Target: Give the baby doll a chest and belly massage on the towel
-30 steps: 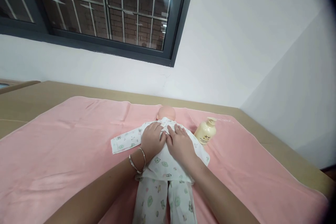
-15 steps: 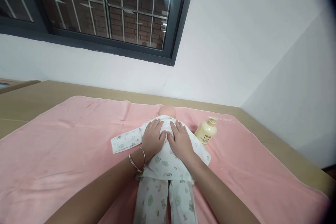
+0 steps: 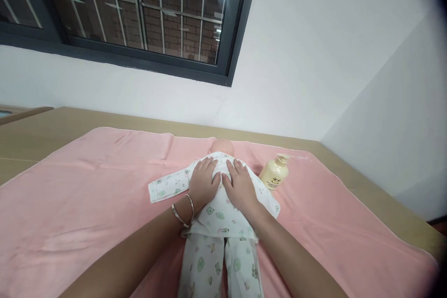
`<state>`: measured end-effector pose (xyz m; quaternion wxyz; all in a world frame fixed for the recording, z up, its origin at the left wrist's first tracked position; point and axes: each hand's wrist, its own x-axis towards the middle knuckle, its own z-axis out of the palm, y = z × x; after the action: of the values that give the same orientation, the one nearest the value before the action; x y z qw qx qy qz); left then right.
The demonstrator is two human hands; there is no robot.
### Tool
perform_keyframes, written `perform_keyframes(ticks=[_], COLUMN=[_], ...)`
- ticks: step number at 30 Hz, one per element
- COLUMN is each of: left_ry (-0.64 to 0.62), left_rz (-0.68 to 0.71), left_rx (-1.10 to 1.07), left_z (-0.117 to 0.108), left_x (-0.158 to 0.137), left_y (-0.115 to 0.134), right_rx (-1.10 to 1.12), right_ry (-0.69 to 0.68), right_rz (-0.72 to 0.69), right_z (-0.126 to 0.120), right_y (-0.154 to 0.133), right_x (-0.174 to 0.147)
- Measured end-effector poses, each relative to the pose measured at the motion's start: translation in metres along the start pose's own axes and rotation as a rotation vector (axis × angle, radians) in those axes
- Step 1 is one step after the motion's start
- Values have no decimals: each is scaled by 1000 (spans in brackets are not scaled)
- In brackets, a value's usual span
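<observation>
A baby doll (image 3: 222, 146) lies on a pink blanket (image 3: 104, 186), its bald head away from me and its face not visible. It wears a white printed top (image 3: 223, 214) and matching trousers (image 3: 202, 260). My left hand (image 3: 204, 180), with a silver bangle (image 3: 183, 214) at the wrist, rests flat on the left side of the upper torso. On the right side lies my right hand (image 3: 240, 185), also flat with fingers stretched out. The two thumbs nearly meet in the middle. One sleeve spreads out to the left.
A pale yellow pump bottle (image 3: 275, 173) stands on the blanket just right of the doll. Wooden tabletop (image 3: 139, 123) shows around the blanket. Behind it rises a white wall (image 3: 279, 79) with a dark-framed, barred window (image 3: 146, 14).
</observation>
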<state>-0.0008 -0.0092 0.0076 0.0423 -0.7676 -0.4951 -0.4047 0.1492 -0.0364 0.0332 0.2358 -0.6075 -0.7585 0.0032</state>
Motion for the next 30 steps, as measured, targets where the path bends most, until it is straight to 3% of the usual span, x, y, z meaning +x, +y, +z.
perform_keyframes(ticks=[30], left_ry=[-11], left_rz=[-21], left_rx=[-23], left_z=[-1], left_x=[1], left_y=[1], right_rx=[13], right_ry=[2], right_rz=[1], right_z=[0], right_y=[-1], right_x=[0])
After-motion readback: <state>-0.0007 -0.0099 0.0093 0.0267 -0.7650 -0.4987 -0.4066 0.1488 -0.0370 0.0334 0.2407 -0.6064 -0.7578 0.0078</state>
